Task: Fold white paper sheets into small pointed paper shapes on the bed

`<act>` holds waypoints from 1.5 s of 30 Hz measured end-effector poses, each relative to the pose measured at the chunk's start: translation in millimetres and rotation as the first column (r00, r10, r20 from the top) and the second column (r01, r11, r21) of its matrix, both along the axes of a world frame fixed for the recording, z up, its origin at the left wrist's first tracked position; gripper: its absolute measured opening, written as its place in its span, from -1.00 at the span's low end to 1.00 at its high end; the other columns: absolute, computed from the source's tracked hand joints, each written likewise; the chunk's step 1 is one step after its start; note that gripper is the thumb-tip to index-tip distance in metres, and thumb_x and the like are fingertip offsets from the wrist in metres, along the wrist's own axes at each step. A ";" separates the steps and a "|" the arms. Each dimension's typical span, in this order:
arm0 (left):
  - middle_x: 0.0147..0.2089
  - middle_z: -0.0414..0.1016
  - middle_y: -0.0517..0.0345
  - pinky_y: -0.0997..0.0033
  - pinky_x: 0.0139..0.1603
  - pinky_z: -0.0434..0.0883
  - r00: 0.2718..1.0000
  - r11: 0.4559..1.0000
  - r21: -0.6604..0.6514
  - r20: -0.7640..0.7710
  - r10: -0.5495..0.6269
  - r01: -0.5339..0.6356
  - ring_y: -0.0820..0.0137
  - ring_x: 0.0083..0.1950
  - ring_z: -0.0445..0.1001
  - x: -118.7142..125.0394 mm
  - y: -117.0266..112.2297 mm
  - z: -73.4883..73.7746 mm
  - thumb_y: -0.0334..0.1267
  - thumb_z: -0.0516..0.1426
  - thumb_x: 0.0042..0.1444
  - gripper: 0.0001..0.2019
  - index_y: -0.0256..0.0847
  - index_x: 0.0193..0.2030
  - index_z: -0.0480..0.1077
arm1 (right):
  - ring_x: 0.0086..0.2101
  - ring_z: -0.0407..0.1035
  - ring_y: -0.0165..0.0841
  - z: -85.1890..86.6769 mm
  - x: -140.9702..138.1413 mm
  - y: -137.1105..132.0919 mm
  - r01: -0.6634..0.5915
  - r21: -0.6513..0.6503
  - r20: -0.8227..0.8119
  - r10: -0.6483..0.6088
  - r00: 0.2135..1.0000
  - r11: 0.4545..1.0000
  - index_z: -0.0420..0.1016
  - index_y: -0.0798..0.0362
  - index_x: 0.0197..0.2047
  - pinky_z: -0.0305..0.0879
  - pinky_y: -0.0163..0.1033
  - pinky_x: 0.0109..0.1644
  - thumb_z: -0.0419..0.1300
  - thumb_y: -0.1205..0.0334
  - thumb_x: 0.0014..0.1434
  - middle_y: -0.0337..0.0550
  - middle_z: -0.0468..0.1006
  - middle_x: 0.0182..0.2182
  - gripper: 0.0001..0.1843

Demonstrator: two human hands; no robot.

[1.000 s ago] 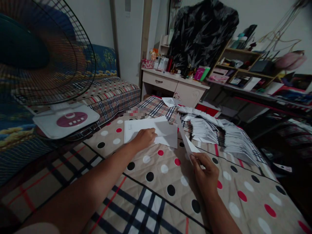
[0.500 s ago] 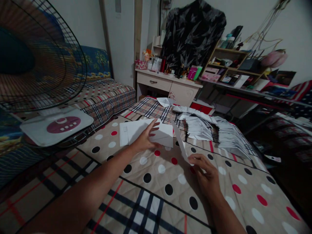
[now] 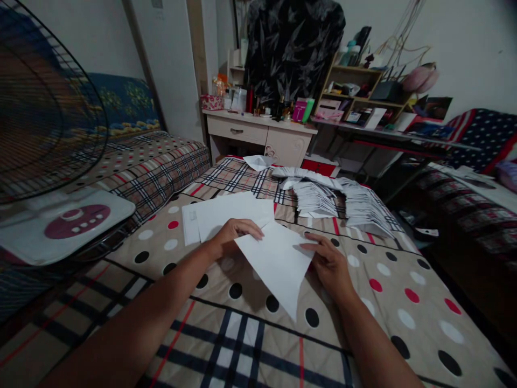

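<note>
Holding a white sheet [image 3: 274,264] just above the bed's dotted and plaid quilt [image 3: 375,302], one corner pointing down. Pinching its upper left edge with the left hand [image 3: 230,237], clasping its right corner with the right hand [image 3: 329,264]. Just behind the left hand, flat on the quilt, a stack of white sheets [image 3: 226,213]. Farther back to the right, fanned piles of folded paper [image 3: 343,199]. At far left, a fan [image 3: 40,134] behind its wire guard. Beyond the bed, a cluttered counter [image 3: 258,134], a wooden shelf [image 3: 355,91] and a hanging dark garment [image 3: 291,43].
</note>
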State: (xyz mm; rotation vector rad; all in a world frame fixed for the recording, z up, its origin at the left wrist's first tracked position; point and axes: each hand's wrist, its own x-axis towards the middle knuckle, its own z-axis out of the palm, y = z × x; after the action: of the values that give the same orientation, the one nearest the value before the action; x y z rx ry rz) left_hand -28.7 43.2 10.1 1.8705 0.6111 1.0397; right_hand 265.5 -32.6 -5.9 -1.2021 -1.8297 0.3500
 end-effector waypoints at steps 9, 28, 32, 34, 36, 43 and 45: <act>-0.33 0.59 0.05 0.36 -0.18 0.41 0.964 0.840 0.537 -0.179 0.198 -0.073 0.36 -0.24 0.50 1.1 -5.3 -7.4 -0.41 0.12 0.13 -0.83 -0.21 -0.34 0.55 | 0.22 0.15 -0.04 13.0 -16.8 -12.3 -0.120 0.157 0.333 0.062 0.941 0.980 0.47 -0.07 0.12 0.13 0.20 0.24 0.15 0.47 -0.04 -0.02 0.33 0.21 -0.38; -0.55 0.37 0.25 0.54 -0.47 0.19 0.876 0.979 0.011 -0.446 0.186 -0.203 0.49 -0.49 0.31 15.9 -10.5 -9.6 -0.13 0.23 0.03 -0.75 -0.29 -0.50 0.47 | -0.52 0.25 -0.38 9.9 -16.4 -18.0 0.124 -0.425 -0.202 -0.227 0.953 0.897 0.51 0.11 -0.43 0.14 -0.30 -0.47 0.23 -0.03 0.09 -0.22 0.41 -0.55 -0.66; -0.57 0.32 0.28 0.55 -0.50 0.17 0.841 0.934 0.057 -0.418 0.343 -0.353 0.50 -0.51 0.28 23.8 -9.3 -14.7 -0.13 0.23 0.01 -0.74 -0.26 -0.53 0.38 | -0.32 0.38 -0.30 6.6 -16.2 -3.5 0.370 -0.181 0.054 -0.367 0.929 0.911 0.50 0.09 -0.47 0.24 -0.23 -0.32 0.26 0.06 0.03 -0.03 0.49 -0.17 -0.75; -0.58 0.33 0.28 0.55 -0.51 0.16 0.827 0.921 0.055 -0.422 0.371 -0.385 0.51 -0.52 0.28 25.2 -9.1 -16.6 -0.15 0.25 -0.01 -0.76 -0.25 -0.51 0.38 | -0.26 0.40 -0.27 6.3 -16.7 1.6 0.438 -0.129 0.167 -0.416 0.894 0.889 0.50 0.06 -0.48 0.24 -0.21 -0.28 0.28 0.11 0.01 -0.02 0.47 -0.07 -0.81; -0.59 0.33 0.29 0.55 -0.51 0.16 0.815 0.916 0.054 -0.436 0.381 -0.398 0.51 -0.54 0.27 25.4 -9.2 -18.4 -0.15 0.27 -0.03 -0.77 -0.25 -0.50 0.38 | -0.29 0.41 -0.27 6.8 -18.6 5.3 0.483 -0.133 0.245 -0.443 0.862 0.866 0.50 0.05 -0.50 0.21 -0.22 -0.31 0.30 0.16 -0.02 -0.04 0.51 -0.13 -0.85; -0.34 0.42 0.17 0.52 -0.43 0.34 0.870 0.920 0.041 -0.310 0.383 -0.390 0.51 -0.43 0.38 23.7 -6.4 -23.4 -0.22 0.31 -0.10 -0.80 -0.27 -0.52 0.41 | -0.59 0.24 -0.39 5.2 -24.0 6.1 0.435 -0.348 -0.017 -0.470 0.883 0.830 0.42 0.03 -0.55 0.03 -0.32 -0.51 0.34 0.09 -0.09 -0.27 0.40 -0.63 -0.77; -0.16 0.45 0.06 0.49 -0.36 0.42 0.895 0.919 -0.001 -0.227 0.384 -0.395 0.41 -0.24 0.47 23.5 -5.5 -22.2 -0.17 0.32 -0.10 -0.80 -0.27 -0.48 0.47 | -0.61 0.18 -0.43 2.8 -22.8 4.4 0.279 -0.421 -0.249 -0.406 0.879 0.863 0.34 0.04 -0.58 0.02 -0.33 -0.54 0.35 0.06 -0.11 -0.31 0.34 -0.66 -0.69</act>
State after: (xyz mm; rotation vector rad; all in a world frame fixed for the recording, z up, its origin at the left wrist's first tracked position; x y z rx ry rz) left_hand -5.3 37.8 -12.1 1.8785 1.1725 1.0587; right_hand 242.7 -28.2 -3.1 -1.5983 -1.2521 0.6706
